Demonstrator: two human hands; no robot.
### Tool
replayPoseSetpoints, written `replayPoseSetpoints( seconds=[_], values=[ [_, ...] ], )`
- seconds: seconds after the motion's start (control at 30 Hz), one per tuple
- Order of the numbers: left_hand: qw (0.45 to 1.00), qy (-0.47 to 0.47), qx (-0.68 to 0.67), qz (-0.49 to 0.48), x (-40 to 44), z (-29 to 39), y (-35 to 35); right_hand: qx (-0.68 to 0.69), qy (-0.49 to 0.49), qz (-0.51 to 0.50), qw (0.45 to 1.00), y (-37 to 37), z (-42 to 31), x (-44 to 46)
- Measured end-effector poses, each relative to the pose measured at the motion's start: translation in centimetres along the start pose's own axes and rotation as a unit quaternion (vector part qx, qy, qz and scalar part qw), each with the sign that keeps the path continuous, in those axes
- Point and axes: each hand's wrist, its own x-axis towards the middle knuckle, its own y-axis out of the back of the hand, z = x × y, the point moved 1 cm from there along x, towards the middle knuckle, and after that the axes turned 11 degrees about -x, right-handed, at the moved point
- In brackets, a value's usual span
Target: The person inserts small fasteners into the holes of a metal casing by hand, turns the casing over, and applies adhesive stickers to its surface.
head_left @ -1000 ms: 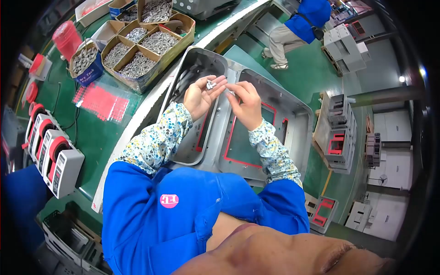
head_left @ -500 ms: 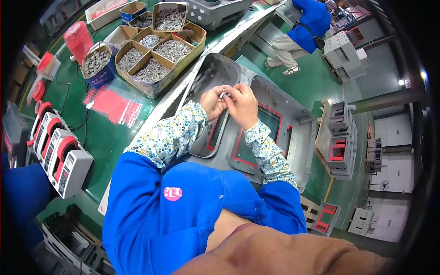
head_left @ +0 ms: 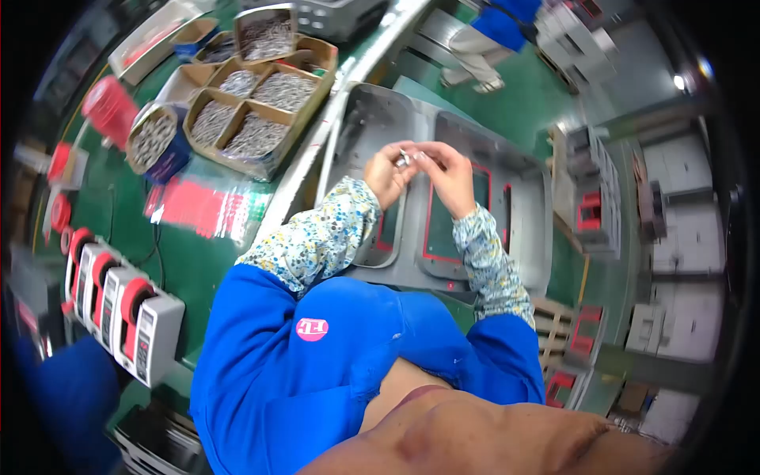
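- Metal pieces [head_left: 404, 159] sit gripped in the left hand [head_left: 384, 176], above a grey casing [head_left: 528, 233].
- Right hand [head_left: 451, 180] brings fingertips beside them; its grip I cannot tell.
- Green table [head_left: 210, 267] bears a divided carton [head_left: 302, 120] and tape machines [head_left: 119, 299].
- Co-worker [head_left: 507, 24] on green floor [head_left: 518, 111].

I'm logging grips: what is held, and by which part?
Small silvery pieces, in the left hand, the right hand close beside them; which part is gripped is too small to tell.
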Motion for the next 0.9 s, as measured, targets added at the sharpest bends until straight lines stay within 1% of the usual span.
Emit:
replayPoseSetpoints(
  seconds=[0.03,0.07,0.17,0.23,0.3,0.33,0.37,0.43,0.5,0.57,0.6,0.63,0.67,0.7,0.77,0.8,0.83,0.9],
  values=[
    [1.000,0.005,-0.004,0.009,-0.2,0.0,-0.2,0.060,-0.022,-0.011,0.998,0.3,0.3,0.0],
    [1.000,0.016,-0.003,0.009,-0.4,0.1,-0.5,0.148,-0.066,-0.001,0.987,0.2,0.2,-0.2],
    [1.000,0.026,0.004,0.010,-1.4,0.1,-1.3,0.283,-0.144,-0.010,0.948,0.4,1.3,-0.7],
    [0.999,0.039,0.002,0.004,-1.5,0.0,-1.5,0.279,-0.163,0.004,0.946,0.7,1.6,-1.0],
    [0.999,0.043,0.010,0.005,-1.6,-0.1,-1.6,0.312,-0.179,0.000,0.933,0.9,1.7,-1.2],
    [0.999,0.031,0.026,0.005,-1.6,-0.1,-1.7,0.311,-0.181,0.002,0.933,1.1,1.9,-1.2],
    [0.999,0.017,0.043,0.006,-1.7,0.0,-1.8,0.258,-0.163,0.017,0.952,1.4,2.3,-1.1],
    [1.000,-0.005,0.031,0.004,-1.3,0.2,-1.7,0.149,-0.122,0.042,0.980,2.3,3.2,-0.2],
    [0.995,-0.060,0.079,0.018,-0.9,0.7,-1.3,0.059,-0.122,0.057,0.989,3.3,5.1,0.9],
    [0.993,-0.073,0.082,0.035,-0.8,1.1,-1.3,-0.004,-0.105,0.061,0.993,3.3,7.4,2.0],
    [0.991,-0.076,0.094,0.049,-0.7,1.4,-1.4,0.000,-0.102,0.060,0.993,3.4,7.9,2.7],
    [0.989,-0.078,0.107,0.064,-0.6,1.6,-1.3,-0.059,-0.084,0.062,0.993,3.6,8.5,3.2],
    [0.988,-0.075,0.118,0.058,-0.4,1.7,-0.8,-0.117,-0.069,0.063,0.989,3.8,9.1,3.6],
    [0.988,-0.076,0.122,0.061,-0.4,1.9,-0.6,-0.112,-0.070,0.063,0.989,4.1,10.1,3.8],
    [0.987,-0.074,0.138,0.038,-0.1,2.0,-0.4,-0.290,-0.068,0.066,0.952,5.0,12.5,4.3],
    [0.986,-0.072,0.145,0.040,0.0,2.1,-0.2,-0.318,-0.094,0.054,0.942,5.3,13.5,4.3],
    [0.984,-0.072,0.148,0.063,0.0,2.1,-0.4,-0.316,-0.094,0.052,0.943,5.2,14.7,4.5],
    [0.980,-0.078,0.172,0.070,0.2,2.6,0.1,-0.342,-0.107,0.042,0.933,4.5,16.9,4.6]
  ],
)
